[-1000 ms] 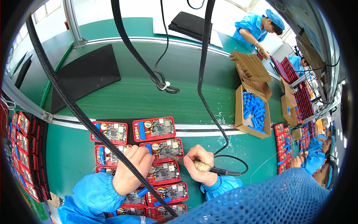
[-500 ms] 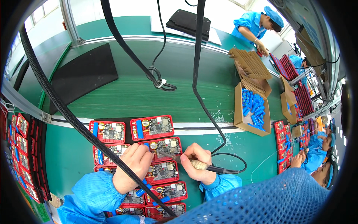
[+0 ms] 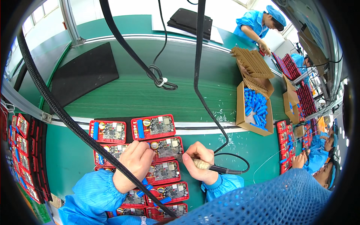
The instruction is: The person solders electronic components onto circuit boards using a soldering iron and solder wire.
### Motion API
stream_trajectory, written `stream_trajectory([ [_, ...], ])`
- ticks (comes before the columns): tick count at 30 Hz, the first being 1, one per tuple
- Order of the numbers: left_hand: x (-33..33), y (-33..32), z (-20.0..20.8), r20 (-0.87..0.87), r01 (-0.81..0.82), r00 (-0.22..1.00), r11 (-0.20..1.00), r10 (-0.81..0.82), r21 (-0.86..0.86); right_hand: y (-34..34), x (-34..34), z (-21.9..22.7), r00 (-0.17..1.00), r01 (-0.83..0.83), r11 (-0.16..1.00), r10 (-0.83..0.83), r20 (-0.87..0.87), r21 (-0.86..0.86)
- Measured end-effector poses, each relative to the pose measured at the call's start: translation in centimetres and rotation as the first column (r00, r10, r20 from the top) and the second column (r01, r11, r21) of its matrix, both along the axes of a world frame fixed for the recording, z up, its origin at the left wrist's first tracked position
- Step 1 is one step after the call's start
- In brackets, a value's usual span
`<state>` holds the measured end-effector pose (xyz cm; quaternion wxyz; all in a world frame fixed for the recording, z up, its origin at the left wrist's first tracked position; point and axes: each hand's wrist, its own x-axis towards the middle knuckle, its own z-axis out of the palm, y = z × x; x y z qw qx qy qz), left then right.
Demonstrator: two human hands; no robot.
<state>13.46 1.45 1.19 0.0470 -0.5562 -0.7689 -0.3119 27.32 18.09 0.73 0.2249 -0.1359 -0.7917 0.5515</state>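
My right hand (image 3: 198, 160) grips a soldering iron (image 3: 201, 165) by its pale handle, the metal end pointing left at a circuit board in a red case (image 3: 173, 144). A faint wisp of smoke hangs over that board. My left hand (image 3: 135, 160) is closed, its fingertips pressed together at the case's left side; what they pinch is hidden. Around them lie several more red cases with boards (image 3: 159, 125), several with blue cylindrical cells (image 3: 140, 128) and round yellowish coin-like parts. A black braided cable (image 3: 86, 131) crosses in front of my left arm.
An open cardboard box (image 3: 240, 108) of blue cells stands at the right. Black cables (image 3: 198, 75) hang over the green bench. Stacked red cases (image 3: 23, 146) stand far left, a black sheet (image 3: 84, 77) behind. Co-workers (image 3: 249, 28) in blue sit at the back and right.
The soldering iron's tip has drawn back slightly to the right across the board, and smoke now shows there. My left hand stays almost in place.
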Motion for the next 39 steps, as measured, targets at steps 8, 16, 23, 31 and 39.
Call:
stream_trajectory([
  [8, 0.0, 0.2, -0.4, -0.021, 0.008, 1.000, 1.000, -0.008, -0.019, 0.1, -0.2, 0.0, 1.000, -0.009, 1.000, 0.009, 0.016, 0.009],
  [16, -0.1, -0.1, 0.7, -0.022, -0.012, 1.000, 1.000, 0.012, -0.008, 0.3, 0.5, 0.2, 1.000, 0.020, 1.000, -0.019, 0.016, -0.016],
  [23, 0.4, -3.6, 2.7, 0.059, -0.106, 0.993, 0.994, 0.107, -0.017, 0.7, 3.2, 0.4, 0.998, 0.044, 0.990, -0.051, -0.049, -0.132],
  [31, 4.3, -6.4, 2.5, 0.205, -0.056, 0.976, 0.996, 0.070, -0.074, -1.4, 5.6, -0.5, 0.997, -0.062, 0.965, 0.050, -0.053, -0.256],
  [39, 6.4, -6.1, 2.2, 0.082, -0.015, 0.996, 0.996, 0.023, -0.090, -1.8, 5.5, -0.3, 0.993, -0.113, 0.984, 0.110, -0.032, -0.140],
])
